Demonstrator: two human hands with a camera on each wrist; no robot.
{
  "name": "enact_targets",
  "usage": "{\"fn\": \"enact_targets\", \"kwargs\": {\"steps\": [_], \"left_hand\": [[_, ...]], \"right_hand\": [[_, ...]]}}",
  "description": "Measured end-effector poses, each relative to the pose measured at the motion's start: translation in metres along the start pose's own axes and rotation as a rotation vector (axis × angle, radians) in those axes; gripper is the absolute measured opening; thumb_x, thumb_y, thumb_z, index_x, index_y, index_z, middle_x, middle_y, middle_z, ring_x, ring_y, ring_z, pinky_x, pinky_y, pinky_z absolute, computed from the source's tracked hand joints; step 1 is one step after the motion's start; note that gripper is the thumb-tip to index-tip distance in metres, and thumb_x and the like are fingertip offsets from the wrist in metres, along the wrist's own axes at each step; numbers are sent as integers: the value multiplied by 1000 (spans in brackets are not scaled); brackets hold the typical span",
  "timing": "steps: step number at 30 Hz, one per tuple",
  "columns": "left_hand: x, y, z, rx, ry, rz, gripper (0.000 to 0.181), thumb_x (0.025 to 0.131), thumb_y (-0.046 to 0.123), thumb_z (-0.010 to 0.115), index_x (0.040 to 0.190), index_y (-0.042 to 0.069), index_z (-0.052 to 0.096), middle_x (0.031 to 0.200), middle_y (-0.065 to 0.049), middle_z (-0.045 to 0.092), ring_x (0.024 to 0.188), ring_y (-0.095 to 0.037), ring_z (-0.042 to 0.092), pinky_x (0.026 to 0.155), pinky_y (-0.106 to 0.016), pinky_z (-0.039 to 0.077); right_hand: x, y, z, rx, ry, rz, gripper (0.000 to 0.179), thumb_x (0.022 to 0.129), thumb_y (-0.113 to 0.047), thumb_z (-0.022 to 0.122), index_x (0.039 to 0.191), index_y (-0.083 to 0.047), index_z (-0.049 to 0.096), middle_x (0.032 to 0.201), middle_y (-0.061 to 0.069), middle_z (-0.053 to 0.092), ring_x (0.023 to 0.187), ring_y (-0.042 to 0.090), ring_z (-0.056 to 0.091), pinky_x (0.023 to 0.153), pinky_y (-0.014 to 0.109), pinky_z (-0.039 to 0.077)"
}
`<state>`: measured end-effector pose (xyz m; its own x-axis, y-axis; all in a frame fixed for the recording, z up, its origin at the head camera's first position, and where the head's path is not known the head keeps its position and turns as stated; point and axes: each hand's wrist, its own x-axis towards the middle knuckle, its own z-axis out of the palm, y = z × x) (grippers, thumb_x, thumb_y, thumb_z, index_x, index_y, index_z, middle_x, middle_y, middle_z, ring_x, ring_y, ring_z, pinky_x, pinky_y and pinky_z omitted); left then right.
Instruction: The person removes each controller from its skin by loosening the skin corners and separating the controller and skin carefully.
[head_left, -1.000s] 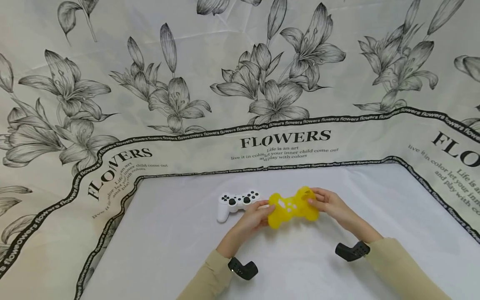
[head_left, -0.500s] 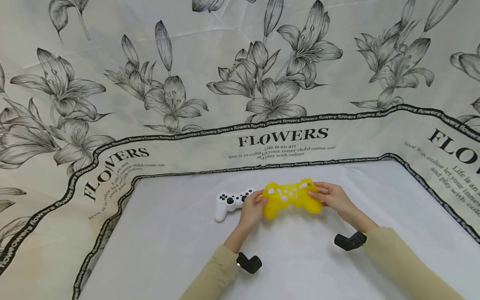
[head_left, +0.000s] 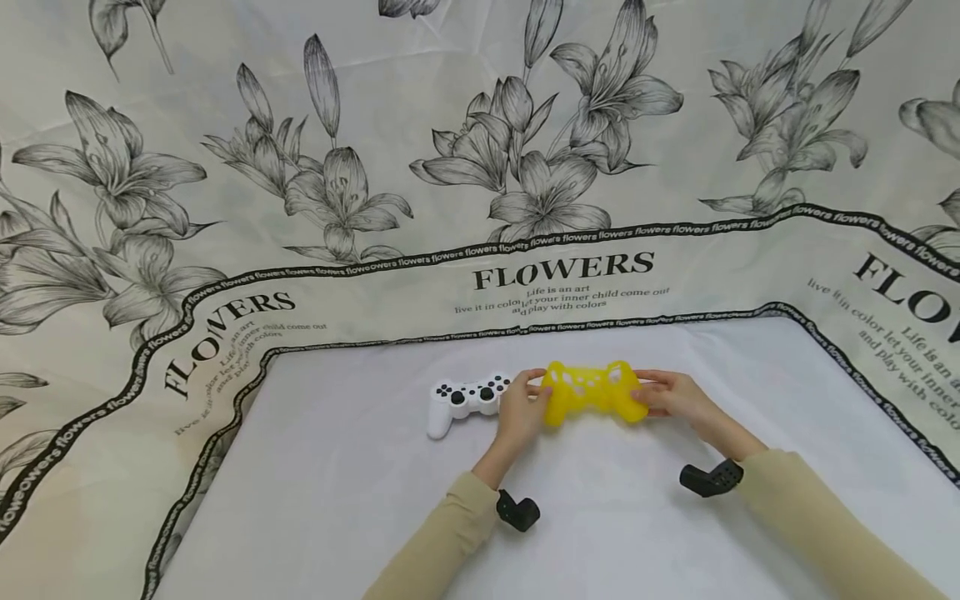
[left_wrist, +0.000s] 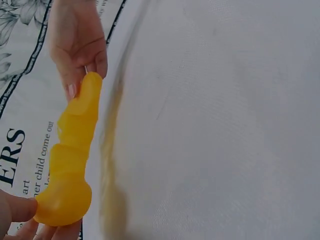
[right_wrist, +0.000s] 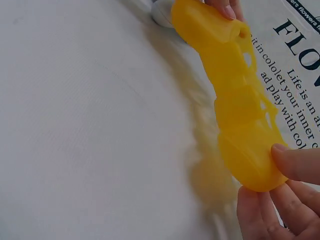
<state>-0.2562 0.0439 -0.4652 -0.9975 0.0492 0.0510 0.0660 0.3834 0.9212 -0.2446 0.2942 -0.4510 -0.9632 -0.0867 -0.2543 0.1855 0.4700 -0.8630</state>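
Between both hands is a yellow silicone game controller cover with cut-out holes, held up over the white table. My left hand pinches its left grip lobe between thumb and fingers, and my right hand pinches the right lobe. In the left wrist view the cover appears edge-on, lobes at both ends. The right wrist view shows the cover with its shadow cast below on the cloth. A white game controller with black buttons and sticks lies just left of my left hand, its right part hidden behind that hand.
White cloth covers the table. Behind it and along both sides rises a curtain printed with flowers and lettering. Each wrist carries a small black camera, such as the left one.
The cover was tilted towards a level pose and shifted slightly right with both hands. My left hand moved right beside the white controller, which stays on the table.
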Motion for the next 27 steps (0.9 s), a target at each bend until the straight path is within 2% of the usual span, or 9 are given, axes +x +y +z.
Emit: {"fn": "enact_targets", "kwargs": {"steps": [5,9,12,18,20,23,27], "left_hand": [[0,-3,11,16,-35,-34,34,93,9,60,127,9,58,99,-11,69,79,-13,64,66,-21,54],[0,0,14,22,-115,-63,35,95,9,56,130,10,53,105,-11,66,84,-14,62,71,-24,55],[0,-2,16,60,-139,-56,36,95,10,56,131,11,50,107,-11,66,84,-14,62,72,-25,55],[1,-9,17,208,-119,89,36,90,3,63,122,13,53,103,-11,69,82,-15,64,69,-23,54],[1,-9,18,230,-101,120,37,88,2,65,121,13,53,102,-12,70,82,-16,65,69,-23,53],[1,-8,19,247,-40,138,37,85,3,69,117,13,55,99,-10,71,79,-16,66,67,-21,53],[2,-4,19,271,36,137,27,83,5,73,108,11,64,94,-7,71,78,-15,65,65,-19,52]], "right_hand": [[-1,9,-4,-9,-21,26,71,92,-27,64,144,10,31,140,30,44,104,13,64,87,29,56],[-6,10,-8,-13,6,59,69,90,-26,68,139,11,38,133,27,54,99,11,65,87,30,56],[-10,12,-9,-26,25,74,67,88,-26,70,136,12,43,125,24,61,92,8,65,84,28,57],[-13,13,-9,-138,61,101,64,85,-28,72,129,12,50,117,22,66,88,12,64,79,29,57],[-13,12,-8,-160,74,112,63,84,-27,72,128,12,51,115,23,67,85,13,64,76,28,57],[-14,11,-6,-191,89,117,61,84,-25,72,128,12,52,113,23,67,80,12,63,71,26,56],[-16,9,-5,-235,98,95,58,84,-22,70,126,14,52,109,24,68,75,11,62,67,24,55]]}}
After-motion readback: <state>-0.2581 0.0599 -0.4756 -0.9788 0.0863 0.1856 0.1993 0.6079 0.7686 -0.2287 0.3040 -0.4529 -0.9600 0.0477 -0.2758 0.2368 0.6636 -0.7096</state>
